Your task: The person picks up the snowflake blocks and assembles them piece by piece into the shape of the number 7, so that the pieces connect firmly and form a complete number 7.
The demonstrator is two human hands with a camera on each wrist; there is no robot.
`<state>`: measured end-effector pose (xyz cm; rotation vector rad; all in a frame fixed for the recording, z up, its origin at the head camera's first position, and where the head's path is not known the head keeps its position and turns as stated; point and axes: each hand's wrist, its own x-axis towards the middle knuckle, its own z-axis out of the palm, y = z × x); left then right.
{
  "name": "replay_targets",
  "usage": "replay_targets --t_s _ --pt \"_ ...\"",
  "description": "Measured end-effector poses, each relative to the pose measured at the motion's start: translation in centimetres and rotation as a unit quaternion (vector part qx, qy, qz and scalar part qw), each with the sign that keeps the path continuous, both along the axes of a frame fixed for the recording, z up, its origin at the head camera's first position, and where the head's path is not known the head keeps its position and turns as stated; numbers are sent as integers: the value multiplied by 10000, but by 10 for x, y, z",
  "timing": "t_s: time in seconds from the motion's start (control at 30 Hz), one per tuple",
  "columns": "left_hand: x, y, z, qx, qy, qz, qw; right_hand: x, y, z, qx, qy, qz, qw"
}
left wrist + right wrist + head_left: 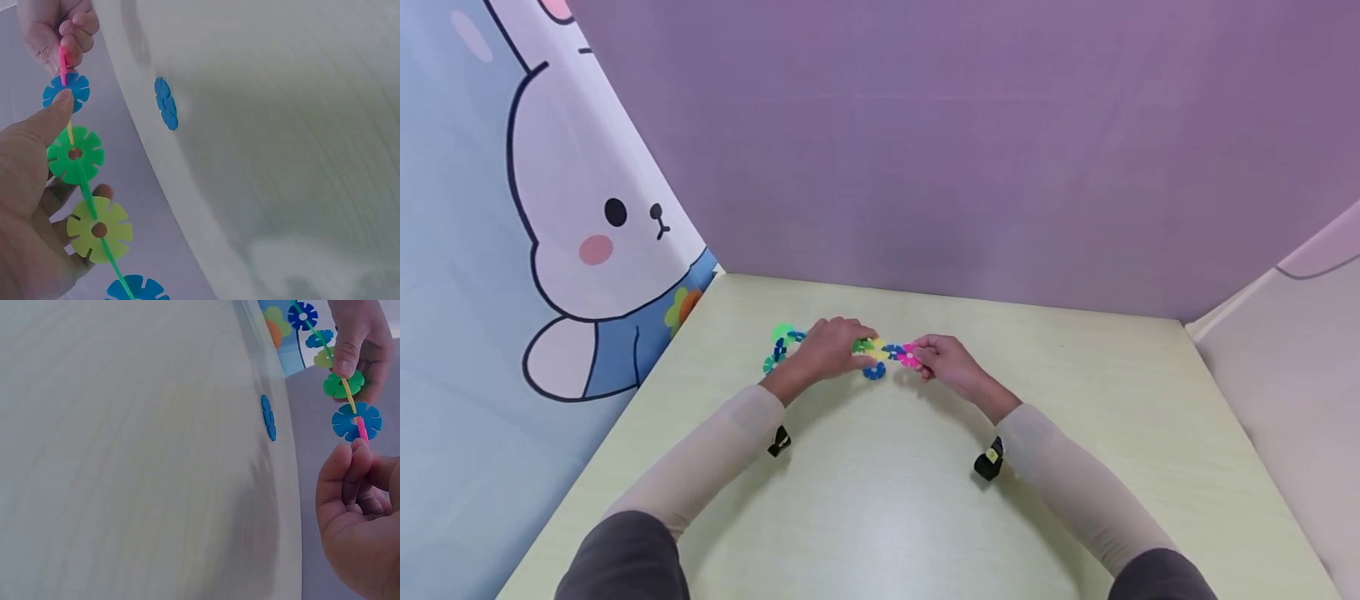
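Observation:
A chain of notched, flower-shaped plastic discs runs between the two hands. My left hand (833, 348) grips it, thumb on one side and fingers behind, around a yellow disc (877, 348) and a green disc (92, 153). A lime-yellow disc (119, 231) follows further back along the chain. With fingertips and thumb, my right hand (951, 364) pinches a pink disc (909, 356). The pink disc's edge meets the blue disc (344, 423) at the chain's end. Below the chain, a loose blue disc (874, 371) lies flat on the table.
The chain's far part, with a bright green disc (783, 333) and a teal disc (770, 365), bends round behind the left wrist. A pale table (895, 483) backs onto a purple panel (955, 167). A rabbit-print cloth (572, 208) hangs at left.

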<state>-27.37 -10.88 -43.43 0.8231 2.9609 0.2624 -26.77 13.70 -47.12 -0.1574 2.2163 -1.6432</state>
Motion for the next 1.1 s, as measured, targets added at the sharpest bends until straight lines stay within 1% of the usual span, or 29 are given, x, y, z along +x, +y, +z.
replay_targets --t_s 0.13,0.27,0.43,0.6,0.73,0.93,1.1 --pt "2 6 -1 -21 92 44 9999 -1 3 -3 -113 -22 0 9999" --pt "3 15 0 13 194 13 9998 -1 3 -4 -203 -74 -62 9997" --pt "5 27 0 -59 331 -153 9993 1 2 -4 -368 -108 -80 9992" --pt "6 35 -6 -123 496 -329 9982 3 -1 -4 -580 -145 -87 9982" --pt "5 39 -12 -10 644 -407 9971 4 -2 -2 -676 -181 -74 9975" --pt "4 40 -13 -15 915 -482 9946 6 -3 -2 -710 -206 -50 9972" --pt "4 40 -13 -37 926 -540 9942 6 -3 -3 -616 -225 -92 9978"
